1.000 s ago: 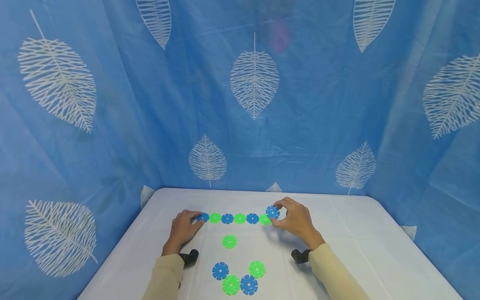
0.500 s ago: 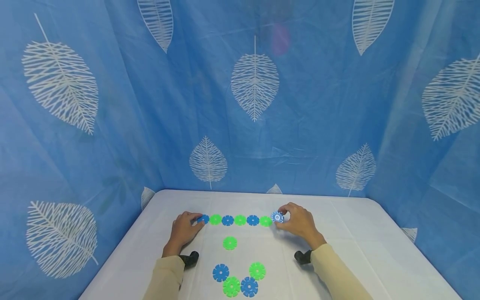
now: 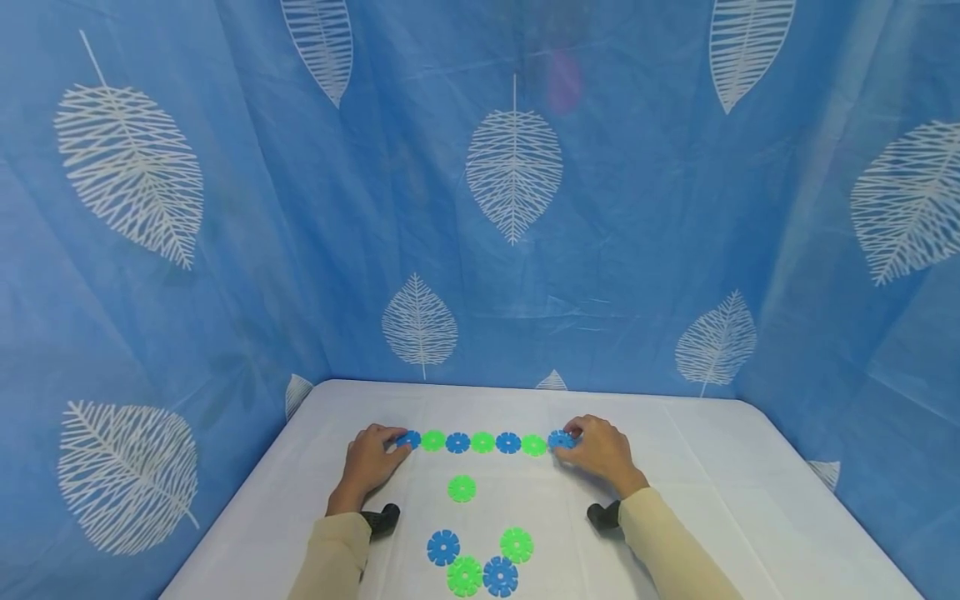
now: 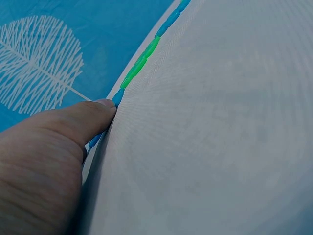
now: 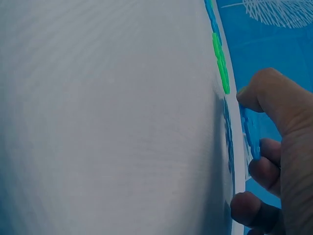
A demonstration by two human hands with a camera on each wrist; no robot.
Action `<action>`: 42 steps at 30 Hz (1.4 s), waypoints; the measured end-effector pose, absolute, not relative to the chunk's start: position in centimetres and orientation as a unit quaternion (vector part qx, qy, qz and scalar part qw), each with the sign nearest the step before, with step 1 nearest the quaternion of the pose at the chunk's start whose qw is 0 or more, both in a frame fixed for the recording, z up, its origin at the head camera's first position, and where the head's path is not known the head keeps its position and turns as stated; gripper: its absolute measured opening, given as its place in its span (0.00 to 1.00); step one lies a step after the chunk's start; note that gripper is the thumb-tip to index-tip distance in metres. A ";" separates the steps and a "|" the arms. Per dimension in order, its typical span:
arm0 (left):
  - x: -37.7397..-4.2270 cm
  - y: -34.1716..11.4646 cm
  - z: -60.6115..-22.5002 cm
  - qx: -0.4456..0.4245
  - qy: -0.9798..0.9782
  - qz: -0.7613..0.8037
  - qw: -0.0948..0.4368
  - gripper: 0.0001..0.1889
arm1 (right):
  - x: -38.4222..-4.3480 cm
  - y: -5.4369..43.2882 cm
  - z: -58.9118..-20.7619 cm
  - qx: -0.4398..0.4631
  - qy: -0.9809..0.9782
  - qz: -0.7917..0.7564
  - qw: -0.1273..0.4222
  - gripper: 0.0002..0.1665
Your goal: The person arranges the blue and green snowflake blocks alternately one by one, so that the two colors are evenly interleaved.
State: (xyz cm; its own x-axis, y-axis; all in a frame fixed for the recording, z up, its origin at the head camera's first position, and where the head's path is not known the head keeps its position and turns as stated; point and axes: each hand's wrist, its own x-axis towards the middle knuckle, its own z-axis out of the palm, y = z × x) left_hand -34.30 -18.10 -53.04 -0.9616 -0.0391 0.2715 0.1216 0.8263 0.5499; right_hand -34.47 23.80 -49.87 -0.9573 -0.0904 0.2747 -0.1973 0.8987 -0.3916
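A row of notched plastic discs, blue alternating with green, runs across the far part of the white table. My left hand pinches the leftmost blue disc between thumb and fingers; in the left wrist view the thumb lies on its edge. At the row's right end, my right hand holds another blue disc by its rim, right beside the last green disc. The right wrist view shows this blue disc between thumb and fingers, close over the tabletop.
A single green disc lies nearer me, below the row. Closer still, blue and green discs form a curved cluster. A blue curtain with white leaf prints stands behind the white table.
My right hand has moved its blue disc right and down, from over the last green disc to a place beside it. The left hand has kept its hold on the leftmost disc.
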 end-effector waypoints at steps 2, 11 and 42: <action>-34.3 -18.1 -53.0 -0.020 -0.947 -0.293 0.133 0.20 | -34.6 23.9 -50.1 0.070 -0.969 0.207 0.119 0.25; -34.1 -18.1 -52.8 -0.018 -0.948 -0.291 0.128 0.20 | -34.9 23.7 -50.3 0.063 -0.973 0.204 0.092 0.25; -33.9 -17.9 -52.5 -0.019 -0.949 -0.287 0.128 0.19 | -34.5 23.8 -50.8 0.055 -0.965 0.242 0.079 0.25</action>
State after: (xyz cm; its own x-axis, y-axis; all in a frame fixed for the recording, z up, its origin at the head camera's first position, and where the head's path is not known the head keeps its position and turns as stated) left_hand -33.91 -17.93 -52.50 -0.9665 -0.0374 0.2539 0.1098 0.8341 0.5406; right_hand -34.53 23.81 -50.76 -0.9813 -0.0675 0.1801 -0.1446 0.8766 -0.4590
